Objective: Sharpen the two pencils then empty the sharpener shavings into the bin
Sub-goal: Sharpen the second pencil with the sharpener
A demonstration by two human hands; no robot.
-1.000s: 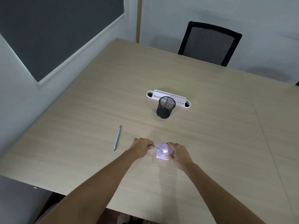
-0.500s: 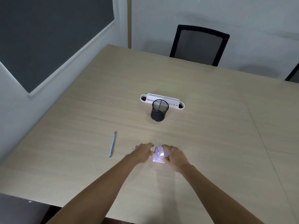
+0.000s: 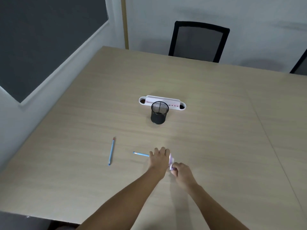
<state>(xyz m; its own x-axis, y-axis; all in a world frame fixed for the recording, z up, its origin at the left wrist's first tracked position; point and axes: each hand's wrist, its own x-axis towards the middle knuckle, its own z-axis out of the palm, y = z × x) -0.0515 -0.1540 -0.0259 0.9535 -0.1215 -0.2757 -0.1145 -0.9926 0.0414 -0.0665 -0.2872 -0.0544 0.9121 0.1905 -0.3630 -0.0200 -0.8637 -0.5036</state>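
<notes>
Now left hand [image 3: 158, 157] fingers curl over the pencil [image 3: 141, 154]; right hand [image 3: 181, 172] fingers pinch the sharpener [image 3: 171, 161].

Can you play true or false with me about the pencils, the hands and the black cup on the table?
1. A blue pencil lies alone on the table, away from both hands. True.
2. The black mesh cup is lying on its side. False: it stands upright in front of the white holder.
3. The left hand holds a second blue pencil that sticks out toward the left. True.
4. The right hand rests flat on the table and holds nothing. False: its fingers pinch the purple sharpener.
5. Someone sits in the black chair. False: nobody is in it.
</notes>
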